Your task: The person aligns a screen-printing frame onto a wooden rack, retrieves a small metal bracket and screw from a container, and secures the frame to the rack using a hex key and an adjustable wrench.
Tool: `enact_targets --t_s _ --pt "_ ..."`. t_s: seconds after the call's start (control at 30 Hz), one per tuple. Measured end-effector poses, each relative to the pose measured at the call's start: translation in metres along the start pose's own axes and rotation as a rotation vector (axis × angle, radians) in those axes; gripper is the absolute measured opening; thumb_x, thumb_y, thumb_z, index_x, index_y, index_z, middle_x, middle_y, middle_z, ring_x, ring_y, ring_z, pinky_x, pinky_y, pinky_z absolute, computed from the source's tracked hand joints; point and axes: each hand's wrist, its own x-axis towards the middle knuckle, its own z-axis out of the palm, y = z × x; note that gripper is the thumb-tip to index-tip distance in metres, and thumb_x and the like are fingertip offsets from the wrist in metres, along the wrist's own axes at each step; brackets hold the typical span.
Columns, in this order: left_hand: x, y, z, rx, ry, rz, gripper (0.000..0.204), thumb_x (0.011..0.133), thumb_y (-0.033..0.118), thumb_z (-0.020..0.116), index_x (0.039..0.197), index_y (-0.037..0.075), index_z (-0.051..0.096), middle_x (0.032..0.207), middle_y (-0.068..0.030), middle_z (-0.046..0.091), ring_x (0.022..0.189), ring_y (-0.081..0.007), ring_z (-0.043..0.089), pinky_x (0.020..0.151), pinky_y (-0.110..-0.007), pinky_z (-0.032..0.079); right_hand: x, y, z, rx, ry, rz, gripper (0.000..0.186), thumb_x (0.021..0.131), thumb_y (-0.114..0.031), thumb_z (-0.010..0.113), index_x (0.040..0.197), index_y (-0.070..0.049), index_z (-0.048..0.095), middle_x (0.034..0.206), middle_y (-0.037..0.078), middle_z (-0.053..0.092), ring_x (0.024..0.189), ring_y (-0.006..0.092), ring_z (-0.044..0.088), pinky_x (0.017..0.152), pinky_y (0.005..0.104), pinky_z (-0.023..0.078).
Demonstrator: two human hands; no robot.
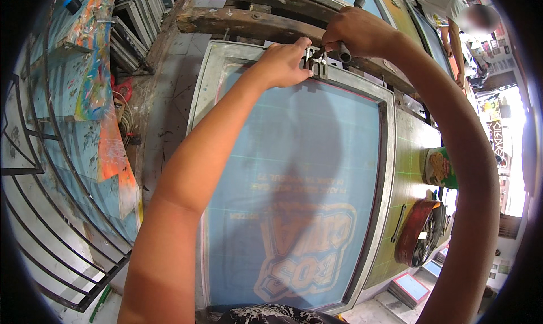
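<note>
A silk-screen frame point(387, 154) with blue mesh point(294, 132) lies in front of me, bearing a pale lettered design in its lower half. At its far edge, my left hand point(283, 63) grips a metal hinge clamp point(318, 65) between thumb and fingers. My right hand point(362, 31) is closed around a metal socket wrench point(344, 55), just right of the clamp. One wrench end sticks out above the fist and another below it. Whether the wrench sits on a bolt of the clamp is hard to make out.
Wooden beams point(249, 21) run behind the frame. At right are a green tin point(440, 167), a red round container point(412, 233) and a spanner point(398, 223). Stacked frames point(133, 24) and black metal bars point(68, 250) are at left. Another person point(444, 13) stands at far right.
</note>
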Motion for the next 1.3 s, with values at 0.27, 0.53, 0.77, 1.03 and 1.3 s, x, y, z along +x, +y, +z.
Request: enact_targets --t_s 0.27,0.53,0.77,1.03,1.3 --pt "0.001 -0.001 0.002 -0.003 -0.045 -0.048 0.068 0.081 0.029 0.073 0.136 0.004 0.041 0.122 -0.0213 0.062 0.113 -0.0427 0.058 0.099 -0.046 0.044 0.006 -0.004 0.002 0.006 -0.056 0.040 0.017 0.069 0.000 0.064 0.078 -0.012 0.070 0.078 0.005 0.069 0.085 0.0282 0.064 0.077 0.0418 0.048" --pt "0.001 0.000 0.001 0.018 -0.072 -0.085 0.068 0.083 0.030 0.071 0.140 0.009 0.041 0.134 -0.0180 0.057 0.118 -0.0433 0.055 0.104 -0.047 0.042 0.025 -0.019 -0.004 -0.012 -0.099 0.225 0.022 0.087 -0.027 0.064 0.086 -0.006 0.072 0.074 0.012 0.068 0.076 0.0344 0.065 0.072 0.0473 0.048" --pt "0.001 0.001 0.000 -0.018 -0.104 -0.144 0.067 0.083 0.030 0.072 0.140 0.012 0.041 0.131 -0.0207 0.058 0.120 -0.0429 0.055 0.102 -0.046 0.045 0.046 -0.020 -0.013 0.506 -0.589 0.751 0.039 0.094 -0.036 0.053 0.086 -0.002 0.070 0.055 0.007 0.051 0.050 0.0220 0.053 0.050 0.0390 0.044" --pt "0.002 0.004 -0.002 0.008 -0.117 -0.112 0.067 0.083 0.029 0.071 0.138 0.008 0.038 0.127 -0.0211 0.061 0.114 -0.0458 0.057 0.100 -0.048 0.044 0.010 -0.032 -0.026 0.137 -0.095 0.450 0.022 0.083 -0.023 0.067 0.095 -0.004 0.070 0.078 0.018 0.069 0.080 0.0353 0.067 0.073 0.0448 0.050" --pt "0.003 0.008 -0.005 -0.010 -0.143 -0.140 0.069 0.082 0.028 0.073 0.138 0.008 0.038 0.127 -0.0215 0.061 0.115 -0.0440 0.057 0.099 -0.047 0.044 0.005 -0.033 -0.025 -0.039 -0.226 0.214 0.019 0.086 -0.021 0.067 0.102 -0.013 0.072 0.085 0.012 0.071 0.088 0.0336 0.068 0.079 0.0460 0.052"
